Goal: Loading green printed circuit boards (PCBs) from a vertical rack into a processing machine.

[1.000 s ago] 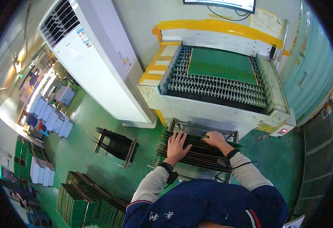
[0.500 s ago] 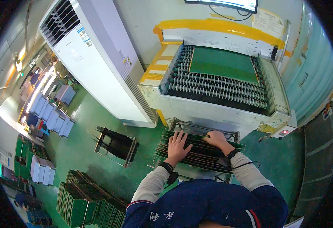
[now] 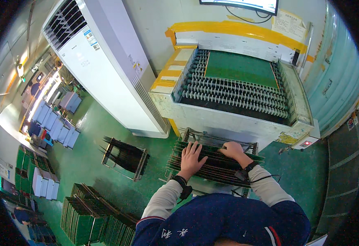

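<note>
Upright in a metal rack right in front of me stand several thin green-and-dark circuit board panels, packed side by side. Over their top edges at the left lies my left hand, its fingers spread and thumb apart. My right hand is closed at the top edge of a panel near the rack's far side, fingers curled down; the fingertips are partly hidden. Beyond the rack, a large flat green panel rests on the rollers of a conveyor machine.
A tall white air conditioner stands left of the conveyor. On the green floor are a smaller rack of dark panels and, nearer, a rack packed with green panels. A monitor hangs above; a dark mesh-like panel stands at right.
</note>
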Motion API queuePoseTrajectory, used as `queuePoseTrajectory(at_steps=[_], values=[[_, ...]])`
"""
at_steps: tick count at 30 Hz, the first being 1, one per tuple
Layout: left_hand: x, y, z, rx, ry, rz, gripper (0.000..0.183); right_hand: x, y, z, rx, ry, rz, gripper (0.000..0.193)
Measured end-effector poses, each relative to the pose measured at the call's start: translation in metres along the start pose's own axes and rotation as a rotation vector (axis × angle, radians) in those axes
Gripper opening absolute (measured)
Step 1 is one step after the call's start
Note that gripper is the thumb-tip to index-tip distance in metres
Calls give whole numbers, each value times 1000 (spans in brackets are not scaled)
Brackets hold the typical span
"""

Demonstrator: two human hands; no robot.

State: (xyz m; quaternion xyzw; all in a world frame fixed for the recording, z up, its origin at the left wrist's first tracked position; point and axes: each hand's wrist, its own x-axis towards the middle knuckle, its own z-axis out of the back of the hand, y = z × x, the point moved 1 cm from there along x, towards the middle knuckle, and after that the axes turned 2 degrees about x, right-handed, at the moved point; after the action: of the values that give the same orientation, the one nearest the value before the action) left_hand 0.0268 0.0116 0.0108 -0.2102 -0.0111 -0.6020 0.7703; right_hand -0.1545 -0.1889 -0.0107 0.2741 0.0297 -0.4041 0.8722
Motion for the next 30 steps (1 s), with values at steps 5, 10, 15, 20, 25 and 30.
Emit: queuePoseTrajectory(at_steps=[5,10,15,20,25,30], values=[[0,0,1,10,8,8,68,-3,2,2,6,3,0,52],[-1,1,0,14,9,6,68,-6,6,5,0,17,4,49],[-1,-1,0,12,4,3,68,-4,2,2,-10,23,1,52],[-2,1,-1,16,-6,-2,68,-5,4,2,-17,31,2,53],[-1,0,0,6,11,3,68,-5,3,1,-4,34,-3,51],[-2,0,0,12,18,11,68,-5,3,0,-11,25,-9,50]])
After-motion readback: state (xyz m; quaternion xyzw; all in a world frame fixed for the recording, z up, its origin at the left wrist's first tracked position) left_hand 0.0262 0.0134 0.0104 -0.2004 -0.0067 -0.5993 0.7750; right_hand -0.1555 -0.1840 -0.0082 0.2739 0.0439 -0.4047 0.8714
